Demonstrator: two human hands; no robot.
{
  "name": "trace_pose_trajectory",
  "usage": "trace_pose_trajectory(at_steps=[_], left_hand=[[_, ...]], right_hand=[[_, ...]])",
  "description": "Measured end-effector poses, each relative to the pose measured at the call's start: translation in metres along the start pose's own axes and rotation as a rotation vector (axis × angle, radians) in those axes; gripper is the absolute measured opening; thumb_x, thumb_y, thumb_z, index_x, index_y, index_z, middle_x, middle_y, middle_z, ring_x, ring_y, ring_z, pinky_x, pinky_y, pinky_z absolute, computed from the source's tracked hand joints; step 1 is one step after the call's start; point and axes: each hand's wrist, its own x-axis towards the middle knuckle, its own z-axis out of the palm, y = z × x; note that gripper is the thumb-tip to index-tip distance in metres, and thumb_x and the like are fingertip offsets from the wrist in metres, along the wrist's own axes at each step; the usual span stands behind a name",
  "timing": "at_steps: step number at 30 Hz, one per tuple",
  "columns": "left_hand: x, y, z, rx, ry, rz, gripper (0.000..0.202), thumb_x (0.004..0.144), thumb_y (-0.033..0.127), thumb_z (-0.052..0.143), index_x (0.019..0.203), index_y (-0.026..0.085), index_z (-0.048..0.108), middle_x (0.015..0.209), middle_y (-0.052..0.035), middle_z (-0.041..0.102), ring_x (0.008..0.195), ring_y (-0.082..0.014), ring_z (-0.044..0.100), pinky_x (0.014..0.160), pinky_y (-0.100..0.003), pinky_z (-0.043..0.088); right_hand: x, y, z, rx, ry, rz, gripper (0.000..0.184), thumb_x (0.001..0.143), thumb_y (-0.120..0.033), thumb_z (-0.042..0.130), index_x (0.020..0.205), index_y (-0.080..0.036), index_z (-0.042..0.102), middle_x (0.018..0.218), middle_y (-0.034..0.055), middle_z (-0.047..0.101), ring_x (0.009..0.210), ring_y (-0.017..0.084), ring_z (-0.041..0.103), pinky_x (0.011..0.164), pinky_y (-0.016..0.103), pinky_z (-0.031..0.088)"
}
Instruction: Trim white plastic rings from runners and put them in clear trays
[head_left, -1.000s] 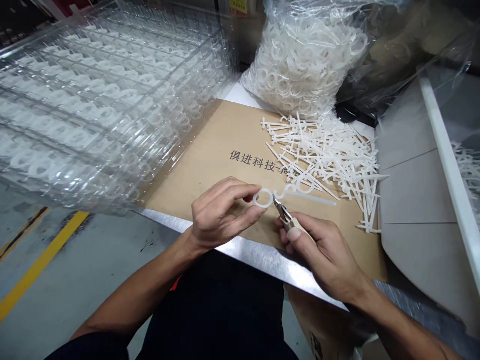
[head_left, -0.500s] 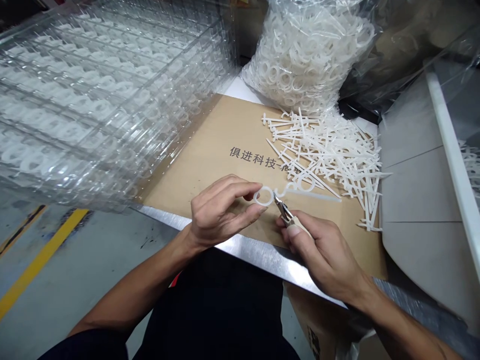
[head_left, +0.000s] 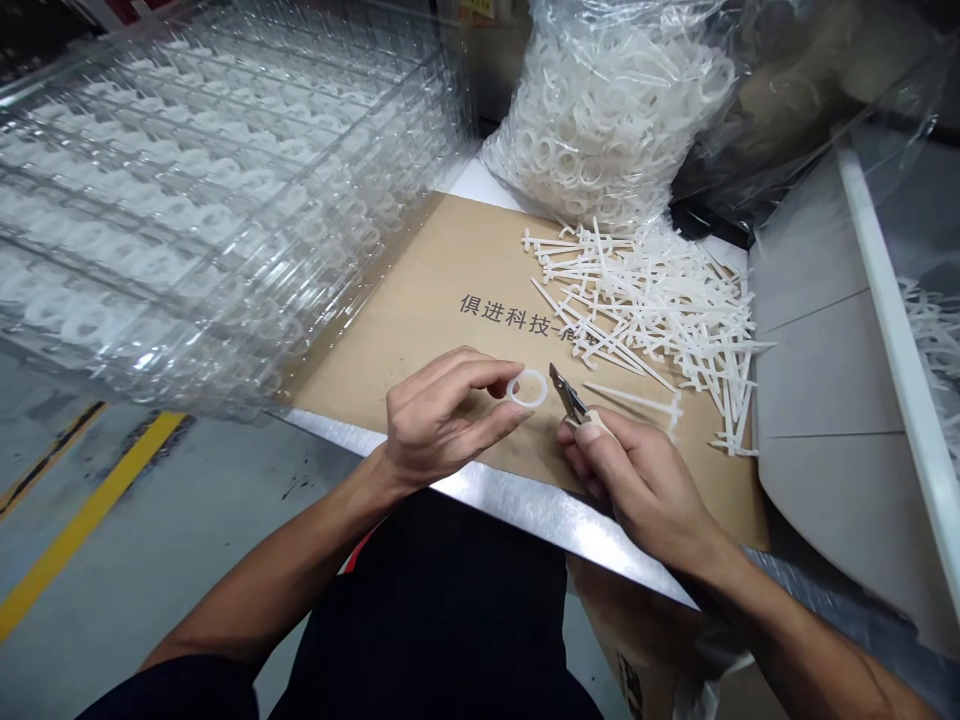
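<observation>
Between thumb and fingertips, my left hand (head_left: 446,415) pinches a white plastic ring (head_left: 528,388) above the cardboard sheet (head_left: 405,300). My right hand (head_left: 637,470) is wrapped around the light handles of a pair of side cutters (head_left: 571,398), whose metal jaws point up and left, just right of the ring and apart from it. Right of the cutters, a white plastic stem with a crosspiece (head_left: 634,396) appears over the cardboard, slightly blurred. Behind it spreads a heap of similar white sprue pieces (head_left: 660,310).
Stacked clear plastic trays (head_left: 225,200) filled with white parts stand at the left. A clear bag of white rings (head_left: 592,130) sits at the back. On the right is a grey bin (head_left: 825,350) with a white rim. The table's metal edge (head_left: 525,500) runs in front.
The ring has come apart from the sprue beside it. A cut stem piece now lies or falls right of the cutters, which have shifted slightly away from the ring.
</observation>
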Motion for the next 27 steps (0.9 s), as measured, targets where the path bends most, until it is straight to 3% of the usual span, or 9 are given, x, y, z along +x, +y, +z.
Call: trace_pose_trajectory(at_steps=[7, 10, 14, 19, 22, 27], left_hand=[[0.002, 0.000, 0.000, 0.008, 0.024, 0.037, 0.026, 0.088, 0.024, 0.084, 0.110, 0.015, 0.073, 0.084, -0.0043, 0.075, 0.074, -0.0135, 0.070, 0.069, -0.024, 0.059], [0.002, 0.001, 0.001, -0.003, 0.006, 0.069, 0.029, 0.087, 0.025, 0.085, 0.111, 0.014, 0.073, 0.084, -0.0057, 0.075, 0.075, -0.0143, 0.071, 0.070, -0.025, 0.059], [0.003, 0.004, 0.005, -0.120, -0.108, 0.076, 0.031, 0.088, 0.029, 0.083, 0.113, 0.015, 0.072, 0.083, -0.0070, 0.075, 0.073, -0.0160, 0.071, 0.068, -0.027, 0.059], [0.008, 0.010, 0.009, -0.231, -0.274, 0.054, 0.027, 0.091, 0.025, 0.079, 0.116, 0.016, 0.071, 0.086, -0.0060, 0.077, 0.073, -0.0152, 0.072, 0.069, -0.026, 0.058], [0.008, 0.018, 0.008, -0.290, -0.312, -0.066, 0.026, 0.089, 0.022, 0.082, 0.112, 0.015, 0.072, 0.088, -0.0061, 0.076, 0.076, -0.0149, 0.072, 0.070, -0.025, 0.058], [-0.004, 0.036, 0.015, -0.546, -0.256, -0.486, 0.025, 0.093, 0.021, 0.076, 0.117, 0.016, 0.072, 0.098, -0.0094, 0.077, 0.086, -0.0176, 0.077, 0.078, -0.027, 0.064]], right_hand=[[-0.002, 0.005, 0.000, 0.241, -0.002, 0.064, 0.046, 0.106, -0.059, 0.051, 0.084, -0.020, 0.060, 0.072, -0.0007, 0.054, 0.061, 0.014, 0.049, 0.053, 0.028, 0.040], [-0.001, 0.003, 0.003, 0.395, 0.002, 0.052, 0.039, 0.105, -0.055, 0.056, 0.092, -0.019, 0.065, 0.078, 0.0009, 0.059, 0.066, 0.015, 0.052, 0.060, 0.028, 0.045], [0.002, 0.002, 0.007, 0.629, 0.046, 0.024, 0.035, 0.094, -0.049, 0.075, 0.112, -0.019, 0.068, 0.083, 0.0025, 0.066, 0.075, 0.019, 0.060, 0.069, 0.032, 0.050], [0.003, 0.002, 0.009, 0.835, 0.098, 0.085, 0.031, 0.085, -0.037, 0.086, 0.107, -0.020, 0.071, 0.083, 0.0012, 0.071, 0.069, 0.015, 0.061, 0.066, 0.029, 0.049], [0.005, -0.001, 0.009, 0.926, 0.083, 0.096, 0.024, 0.082, -0.027, 0.088, 0.099, -0.020, 0.073, 0.079, 0.0000, 0.072, 0.065, 0.013, 0.062, 0.063, 0.026, 0.048], [0.007, -0.006, 0.009, 0.981, 0.111, 0.074, 0.019, 0.080, -0.020, 0.084, 0.095, -0.019, 0.073, 0.076, -0.0001, 0.072, 0.062, 0.013, 0.061, 0.060, 0.026, 0.049]])
